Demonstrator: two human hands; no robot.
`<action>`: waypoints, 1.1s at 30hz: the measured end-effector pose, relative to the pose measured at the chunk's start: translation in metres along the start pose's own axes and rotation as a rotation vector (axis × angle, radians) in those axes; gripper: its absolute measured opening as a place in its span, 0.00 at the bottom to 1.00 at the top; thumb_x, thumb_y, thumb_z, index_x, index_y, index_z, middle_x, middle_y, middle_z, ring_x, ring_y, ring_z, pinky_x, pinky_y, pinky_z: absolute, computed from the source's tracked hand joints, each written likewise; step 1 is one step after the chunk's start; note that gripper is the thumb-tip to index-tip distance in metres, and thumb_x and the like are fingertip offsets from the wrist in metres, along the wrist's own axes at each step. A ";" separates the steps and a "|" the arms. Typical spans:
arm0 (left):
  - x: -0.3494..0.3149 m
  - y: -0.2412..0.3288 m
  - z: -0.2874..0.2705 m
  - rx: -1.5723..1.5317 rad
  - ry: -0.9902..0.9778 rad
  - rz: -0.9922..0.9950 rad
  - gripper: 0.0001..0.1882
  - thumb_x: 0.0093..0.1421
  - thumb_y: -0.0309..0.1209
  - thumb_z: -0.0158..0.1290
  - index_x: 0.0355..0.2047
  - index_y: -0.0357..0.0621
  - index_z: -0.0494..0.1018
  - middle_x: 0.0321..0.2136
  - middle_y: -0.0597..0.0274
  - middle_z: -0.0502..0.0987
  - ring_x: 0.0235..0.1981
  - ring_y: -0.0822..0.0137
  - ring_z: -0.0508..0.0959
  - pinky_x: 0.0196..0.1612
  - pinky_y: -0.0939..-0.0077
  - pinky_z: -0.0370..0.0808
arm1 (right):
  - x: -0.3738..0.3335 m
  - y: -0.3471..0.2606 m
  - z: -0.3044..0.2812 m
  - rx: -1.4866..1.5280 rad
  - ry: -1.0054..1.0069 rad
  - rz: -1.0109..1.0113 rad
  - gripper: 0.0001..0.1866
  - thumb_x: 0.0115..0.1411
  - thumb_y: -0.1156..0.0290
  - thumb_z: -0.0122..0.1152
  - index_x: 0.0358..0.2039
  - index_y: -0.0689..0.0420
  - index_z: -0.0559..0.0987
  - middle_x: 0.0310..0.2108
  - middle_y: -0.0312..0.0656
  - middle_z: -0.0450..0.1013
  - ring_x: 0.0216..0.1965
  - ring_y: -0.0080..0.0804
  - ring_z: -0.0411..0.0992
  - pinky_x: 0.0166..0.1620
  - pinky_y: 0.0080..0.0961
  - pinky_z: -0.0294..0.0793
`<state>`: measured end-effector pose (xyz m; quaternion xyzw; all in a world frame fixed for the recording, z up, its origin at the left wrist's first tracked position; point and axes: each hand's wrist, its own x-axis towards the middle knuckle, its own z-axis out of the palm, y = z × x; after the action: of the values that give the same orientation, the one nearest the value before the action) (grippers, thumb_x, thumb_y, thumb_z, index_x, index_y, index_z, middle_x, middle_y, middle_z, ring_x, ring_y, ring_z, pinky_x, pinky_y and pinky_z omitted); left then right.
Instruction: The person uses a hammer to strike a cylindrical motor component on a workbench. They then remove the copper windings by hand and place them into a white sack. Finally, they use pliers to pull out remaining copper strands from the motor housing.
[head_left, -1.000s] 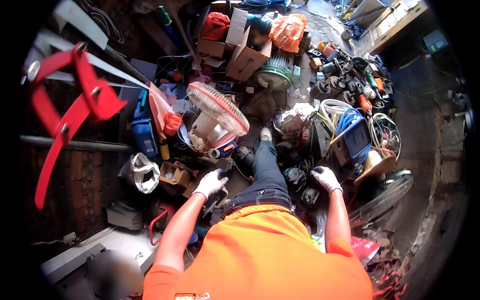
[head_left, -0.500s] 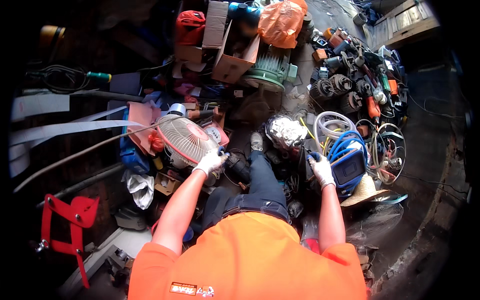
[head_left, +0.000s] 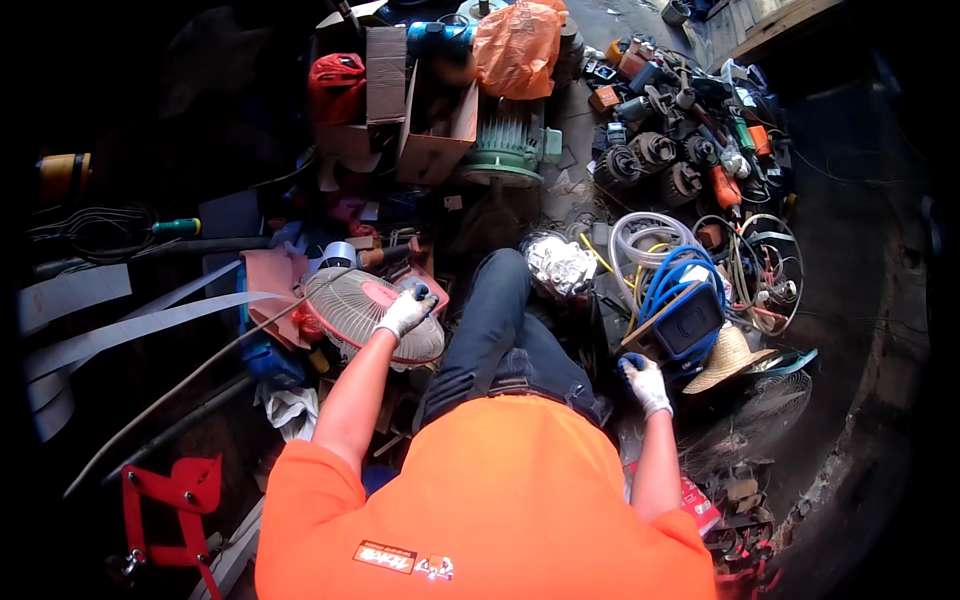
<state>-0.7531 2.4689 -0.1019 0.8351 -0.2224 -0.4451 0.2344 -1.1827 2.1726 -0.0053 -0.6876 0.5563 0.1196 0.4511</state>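
My left hand [head_left: 405, 312], in a white work glove with dark blue fingertips, is curled above the right side of a round fan [head_left: 345, 300] with a wire guard and pink centre. Whether it touches the guard I cannot tell. My right hand [head_left: 645, 384], gloved alike, is curled in loosely just below a dark blue square container [head_left: 690, 325]. The inside of both hands is hidden from above. Loops of blue hose [head_left: 672, 285] lie beside the container, and a straw hat [head_left: 728, 360] is to the right of my right hand.
Several dirty motor parts [head_left: 655, 150] lie at the far right. A green motor [head_left: 505, 150] and an open cardboard box [head_left: 435, 135] stand ahead. Crumpled foil [head_left: 560, 265] lies in the middle. A long rod [head_left: 190, 395] and a red metal bracket [head_left: 175, 510] are at left.
My left hand has moved up from the fan's lower edge to above its right side. My right hand has drawn back from the container. One knee has come up into view.
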 end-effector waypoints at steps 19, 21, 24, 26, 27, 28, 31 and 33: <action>0.056 0.008 0.002 -0.137 0.003 0.027 0.13 0.62 0.35 0.56 0.41 0.38 0.75 0.30 0.61 0.78 0.32 0.71 0.75 0.37 0.74 0.73 | 0.009 0.018 -0.085 -0.304 0.098 0.124 0.18 0.58 0.60 0.63 0.42 0.61 0.80 0.39 0.49 0.79 0.41 0.43 0.77 0.48 0.33 0.73; 0.050 0.042 -0.013 -0.246 -0.029 -0.045 0.13 0.62 0.35 0.55 0.41 0.38 0.75 0.30 0.62 0.78 0.32 0.71 0.75 0.37 0.76 0.74 | 0.022 0.011 -0.090 -0.240 0.066 0.084 0.18 0.58 0.60 0.63 0.41 0.60 0.80 0.39 0.48 0.79 0.40 0.43 0.77 0.47 0.33 0.74; 0.054 0.034 -0.018 -0.127 -0.036 -0.031 0.22 0.60 0.44 0.56 0.44 0.37 0.74 0.38 0.47 0.80 0.39 0.53 0.80 0.43 0.63 0.75 | 0.031 -0.015 -0.091 -0.062 0.156 0.035 0.14 0.59 0.64 0.62 0.42 0.60 0.80 0.37 0.45 0.79 0.38 0.35 0.77 0.45 0.29 0.74; 0.053 0.046 -0.026 -0.011 -0.035 -0.030 0.22 0.60 0.44 0.56 0.44 0.38 0.75 0.38 0.46 0.80 0.41 0.51 0.80 0.45 0.63 0.74 | 0.024 -0.052 -0.091 0.086 0.184 0.073 0.14 0.60 0.67 0.62 0.43 0.62 0.80 0.36 0.42 0.79 0.38 0.28 0.75 0.45 0.26 0.74; 0.055 0.042 -0.024 -0.015 -0.043 -0.042 0.22 0.60 0.44 0.55 0.44 0.38 0.75 0.38 0.45 0.80 0.42 0.50 0.79 0.45 0.63 0.74 | 0.030 -0.028 -0.081 0.262 0.170 0.050 0.14 0.61 0.68 0.62 0.44 0.63 0.79 0.35 0.39 0.78 0.38 0.25 0.73 0.45 0.23 0.73; 0.058 0.035 -0.024 -0.019 -0.051 -0.054 0.22 0.60 0.44 0.55 0.44 0.38 0.75 0.38 0.45 0.79 0.42 0.50 0.79 0.45 0.62 0.74 | 0.026 -0.004 -0.072 0.271 0.178 0.001 0.14 0.61 0.69 0.61 0.45 0.64 0.79 0.35 0.37 0.78 0.36 0.24 0.73 0.43 0.21 0.73; 0.058 0.077 -0.048 0.120 -0.136 -0.066 0.24 0.59 0.44 0.54 0.47 0.37 0.75 0.43 0.44 0.79 0.47 0.50 0.78 0.49 0.63 0.73 | 0.008 0.018 -0.054 0.323 0.132 0.103 0.12 0.61 0.71 0.60 0.43 0.64 0.79 0.33 0.38 0.78 0.33 0.23 0.73 0.39 0.21 0.74; 0.063 0.078 -0.059 0.167 -0.114 -0.002 0.24 0.60 0.44 0.54 0.48 0.36 0.74 0.44 0.45 0.78 0.48 0.50 0.77 0.51 0.64 0.73 | 0.002 0.016 -0.045 0.176 0.072 0.234 0.13 0.60 0.68 0.61 0.41 0.63 0.80 0.35 0.43 0.79 0.34 0.28 0.76 0.41 0.26 0.75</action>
<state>-0.6835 2.3816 -0.0670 0.8252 -0.2710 -0.4722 0.1504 -1.2116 2.1377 0.0108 -0.5797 0.6567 0.0973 0.4725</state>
